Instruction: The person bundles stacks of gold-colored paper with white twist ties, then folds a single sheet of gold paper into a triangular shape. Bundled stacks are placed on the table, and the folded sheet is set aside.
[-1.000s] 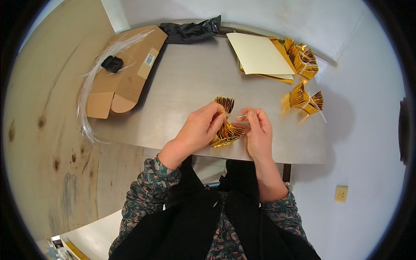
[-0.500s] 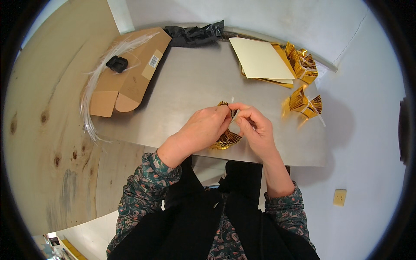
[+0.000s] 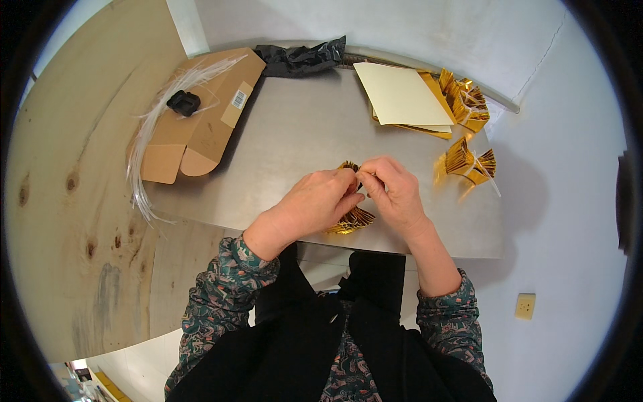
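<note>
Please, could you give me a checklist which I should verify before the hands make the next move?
1. Left hand on the gold pleated bundle: ok, it grips the middle part.
2. Right hand beside the left: ok, their fingertips are close together.
3. Middle of this bundle tied: cannot tell, the hands cover it.
4. White strips on the cardboard box: ok, some hang past its edge.
5. Nearest tied bundle apart from the hands: ok, it lies farther right.

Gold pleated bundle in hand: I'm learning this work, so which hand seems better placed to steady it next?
Probably the left hand: it covers the middle of the gold pleated bundle, while the right hand sits mostly to the bundle's right.
</note>
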`<control>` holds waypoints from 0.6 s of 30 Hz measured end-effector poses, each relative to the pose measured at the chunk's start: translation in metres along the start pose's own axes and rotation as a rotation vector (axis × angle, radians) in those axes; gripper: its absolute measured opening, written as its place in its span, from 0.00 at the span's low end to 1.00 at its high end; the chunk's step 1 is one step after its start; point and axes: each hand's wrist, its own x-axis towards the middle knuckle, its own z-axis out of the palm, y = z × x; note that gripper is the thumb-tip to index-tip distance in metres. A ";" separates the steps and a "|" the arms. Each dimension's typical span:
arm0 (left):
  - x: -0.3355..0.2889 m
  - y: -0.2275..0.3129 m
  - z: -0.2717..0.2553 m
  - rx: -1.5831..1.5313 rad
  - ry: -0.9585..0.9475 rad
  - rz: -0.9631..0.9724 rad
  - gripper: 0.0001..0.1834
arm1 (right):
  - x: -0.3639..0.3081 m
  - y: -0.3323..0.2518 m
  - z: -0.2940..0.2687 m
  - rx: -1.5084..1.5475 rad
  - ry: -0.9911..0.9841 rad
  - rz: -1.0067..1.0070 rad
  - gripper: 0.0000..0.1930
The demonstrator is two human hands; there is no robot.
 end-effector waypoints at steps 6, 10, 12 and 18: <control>0.002 -0.005 0.004 -0.001 0.034 -0.022 0.09 | 0.002 -0.008 0.002 0.342 -0.024 0.170 0.08; 0.000 -0.006 0.004 -0.017 0.063 -0.029 0.09 | -0.007 -0.007 -0.009 0.261 -0.196 0.295 0.11; 0.001 -0.004 0.004 -0.025 0.072 -0.025 0.09 | -0.009 -0.002 -0.007 0.286 -0.197 0.260 0.11; 0.002 0.000 -0.001 -0.031 0.036 -0.074 0.08 | -0.014 0.007 -0.003 0.136 -0.068 0.137 0.06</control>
